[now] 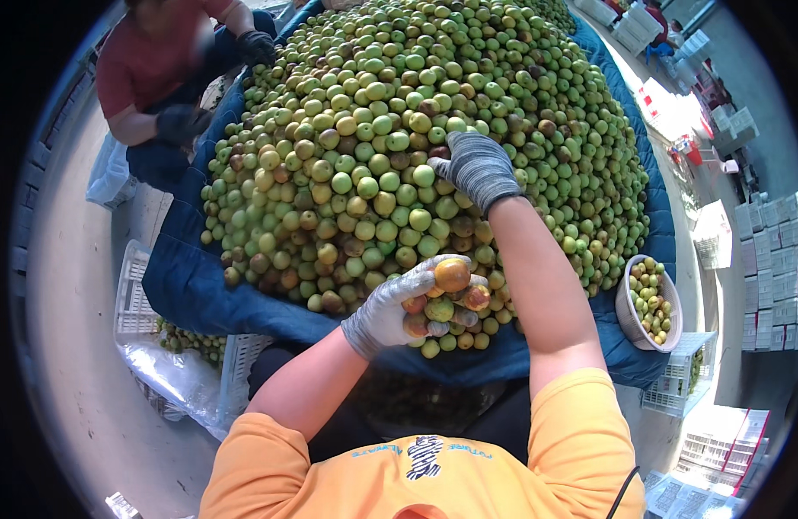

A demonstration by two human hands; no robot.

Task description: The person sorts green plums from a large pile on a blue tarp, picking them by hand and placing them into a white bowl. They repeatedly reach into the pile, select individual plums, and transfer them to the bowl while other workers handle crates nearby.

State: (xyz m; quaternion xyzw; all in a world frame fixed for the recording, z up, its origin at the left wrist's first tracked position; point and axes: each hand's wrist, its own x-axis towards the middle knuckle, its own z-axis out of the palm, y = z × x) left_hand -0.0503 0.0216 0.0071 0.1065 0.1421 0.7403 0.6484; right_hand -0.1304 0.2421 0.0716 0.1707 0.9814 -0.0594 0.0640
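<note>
A big heap of small round fruits that look like jujubes point(364, 164), mostly green with some brown and dark red, lies in front of me on a blue quilted cloth point(191, 277). My left hand point(386, 316), in a grey glove, is held palm up over the near edge of the heap. It cups several jujubes point(452, 274), orange-brown, reddish and green. My right hand point(478, 169), in a darker grey glove, reaches onto the middle of the heap. Its thumb and fingers are around a dark red jujube point(440, 153), which they partly hide.
At the right edge of the cloth stands a round basket of fruit point(628, 303). White crates point(235, 368) and clear plastic point(174, 381) are at lower left. A co-worker in a red shirt and dark gloves point(181, 124) crouches at far left. Stacked white crates point(775, 268) stand at right.
</note>
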